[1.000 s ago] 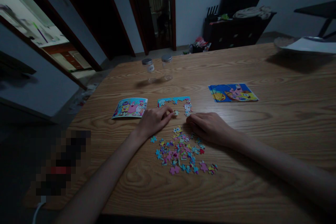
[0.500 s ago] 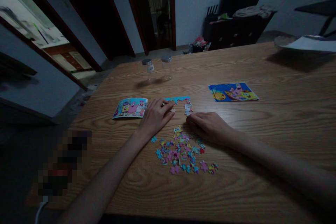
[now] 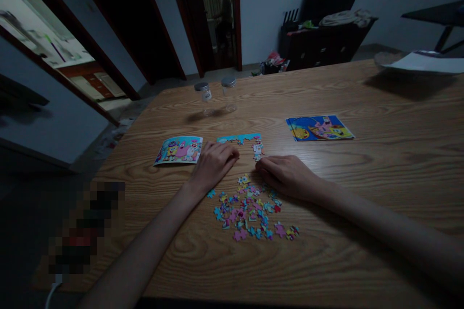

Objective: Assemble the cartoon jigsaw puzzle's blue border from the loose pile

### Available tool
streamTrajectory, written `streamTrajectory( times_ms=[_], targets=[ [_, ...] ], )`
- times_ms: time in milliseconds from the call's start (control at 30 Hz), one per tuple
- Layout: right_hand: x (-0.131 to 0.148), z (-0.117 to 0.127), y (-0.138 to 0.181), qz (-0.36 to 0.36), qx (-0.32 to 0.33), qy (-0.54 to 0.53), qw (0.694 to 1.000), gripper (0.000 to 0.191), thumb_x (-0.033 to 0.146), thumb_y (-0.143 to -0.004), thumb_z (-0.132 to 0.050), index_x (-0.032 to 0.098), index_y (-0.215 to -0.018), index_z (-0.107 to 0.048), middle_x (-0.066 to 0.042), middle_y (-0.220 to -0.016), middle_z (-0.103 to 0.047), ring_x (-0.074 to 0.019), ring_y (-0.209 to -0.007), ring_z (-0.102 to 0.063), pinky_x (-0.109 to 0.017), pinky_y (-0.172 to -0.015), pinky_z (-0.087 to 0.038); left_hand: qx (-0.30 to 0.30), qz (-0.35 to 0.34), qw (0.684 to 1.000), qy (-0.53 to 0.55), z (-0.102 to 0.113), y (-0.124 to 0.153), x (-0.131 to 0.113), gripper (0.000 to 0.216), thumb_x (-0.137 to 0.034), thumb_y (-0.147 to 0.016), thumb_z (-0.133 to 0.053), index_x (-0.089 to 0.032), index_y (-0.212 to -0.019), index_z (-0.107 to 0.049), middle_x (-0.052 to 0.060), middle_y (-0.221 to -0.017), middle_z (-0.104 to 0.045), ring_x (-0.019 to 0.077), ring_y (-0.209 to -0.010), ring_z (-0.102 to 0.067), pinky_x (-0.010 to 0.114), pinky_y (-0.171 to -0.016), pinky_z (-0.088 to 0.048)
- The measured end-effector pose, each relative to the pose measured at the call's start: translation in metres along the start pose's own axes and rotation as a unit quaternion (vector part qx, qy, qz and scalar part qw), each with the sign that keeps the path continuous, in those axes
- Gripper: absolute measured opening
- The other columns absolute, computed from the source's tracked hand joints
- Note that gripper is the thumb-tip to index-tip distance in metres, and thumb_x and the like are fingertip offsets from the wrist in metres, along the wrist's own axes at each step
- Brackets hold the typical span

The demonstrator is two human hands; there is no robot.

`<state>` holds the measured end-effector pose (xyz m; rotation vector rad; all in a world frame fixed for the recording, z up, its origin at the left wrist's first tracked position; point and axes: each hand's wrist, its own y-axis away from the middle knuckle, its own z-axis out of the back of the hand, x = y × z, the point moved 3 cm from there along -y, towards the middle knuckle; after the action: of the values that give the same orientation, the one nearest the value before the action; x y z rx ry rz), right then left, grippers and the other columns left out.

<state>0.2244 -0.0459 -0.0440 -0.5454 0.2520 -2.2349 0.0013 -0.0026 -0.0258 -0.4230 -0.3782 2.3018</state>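
My left hand (image 3: 213,164) lies on the wooden table (image 3: 362,193) with its fingers curled in, just below the left end of a partly joined puzzle (image 3: 241,139), a blue strip with a short column hanging at its right. What the fingers cover is hidden. My right hand (image 3: 286,176) rests palm down, fingers bent together, at the upper right rim of a heap of loose puzzle pieces (image 3: 252,210). Both forearms stretch in from the near edge.
A cartoon picture card (image 3: 179,149) lies left of the puzzle and another card (image 3: 319,128) to the right. Two lidded glass jars (image 3: 215,94) stand further back. A white sheet (image 3: 424,63) sits far right. A person (image 3: 221,9) stands in the far doorway.
My left hand pushed a small piece up towards the blue strip, then drew back a little with fingers curled; that piece no longer shows. My right hand stayed put.
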Motion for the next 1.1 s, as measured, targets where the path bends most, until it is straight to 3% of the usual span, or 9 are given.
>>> streamTrajectory(
  times_ms=[367, 567, 800, 967, 1100],
  targets=[
    [0.0004, 0.0006, -0.0007, 0.000, -0.004, -0.001, 1.000, 0.012, 0.021, -0.104, -0.045, 0.020, -0.098, -0.055, -0.005, -0.083, -0.068, -0.0165, -0.069, -0.060, -0.030, -0.061, -0.035, -0.041, -0.039, 0.998, 0.022, 0.0014, 0.0022, -0.0010, 0.002, -0.021, -0.103, -0.062, -0.023, -0.102, -0.063, -0.002, -0.095, -0.078, 0.0179, -0.088, -0.072, 0.039, -0.097, -0.044],
    [0.0005, 0.0013, -0.0004, 0.001, 0.003, 0.002, 1.000, 0.012, 0.021, -0.105, -0.045, 0.020, -0.097, -0.054, -0.005, -0.084, -0.067, -0.0164, -0.070, -0.059, -0.029, -0.063, -0.034, -0.064, -0.028, 0.998, 0.005, 0.0034, 0.0018, -0.0019, 0.003, -0.022, -0.101, -0.065, -0.021, -0.103, -0.062, -0.002, -0.087, -0.078, 0.0181, -0.085, -0.071, 0.037, -0.094, -0.045],
    [0.0000, 0.0002, -0.0008, 0.007, -0.006, -0.002, 1.000, 0.013, 0.023, -0.106, -0.044, 0.020, -0.098, -0.054, -0.005, -0.084, -0.067, -0.0164, -0.070, -0.058, -0.030, -0.062, -0.034, -0.042, -0.028, 0.998, 0.026, 0.0014, 0.0017, 0.0003, 0.004, -0.021, -0.102, -0.064, -0.023, -0.105, -0.064, -0.003, -0.095, -0.079, 0.0160, -0.082, -0.072, 0.037, -0.095, -0.043],
    [0.0002, 0.0012, 0.0000, 0.001, -0.003, -0.006, 1.000, 0.012, 0.022, -0.105, -0.046, 0.020, -0.098, -0.054, -0.005, -0.085, -0.067, -0.0160, -0.069, -0.058, -0.030, -0.062, -0.033, -0.037, -0.030, 0.999, 0.026, 0.0023, 0.0015, 0.0003, 0.011, -0.031, -0.100, -0.068, -0.023, -0.107, -0.065, -0.001, -0.098, -0.079, 0.0181, -0.088, -0.073, 0.038, -0.095, -0.043],
    [-0.0002, 0.0006, 0.0002, 0.000, 0.002, -0.004, 1.000, 0.011, 0.022, -0.105, -0.046, 0.020, -0.098, -0.055, -0.005, -0.086, -0.068, -0.0165, -0.069, -0.059, -0.030, -0.061, -0.034, -0.039, -0.023, 0.999, 0.030, 0.0048, 0.0009, -0.0009, 0.006, -0.023, -0.103, -0.062, -0.023, -0.108, -0.065, -0.001, -0.100, -0.079, 0.0175, -0.086, -0.073, 0.038, -0.093, -0.043]
  ],
)
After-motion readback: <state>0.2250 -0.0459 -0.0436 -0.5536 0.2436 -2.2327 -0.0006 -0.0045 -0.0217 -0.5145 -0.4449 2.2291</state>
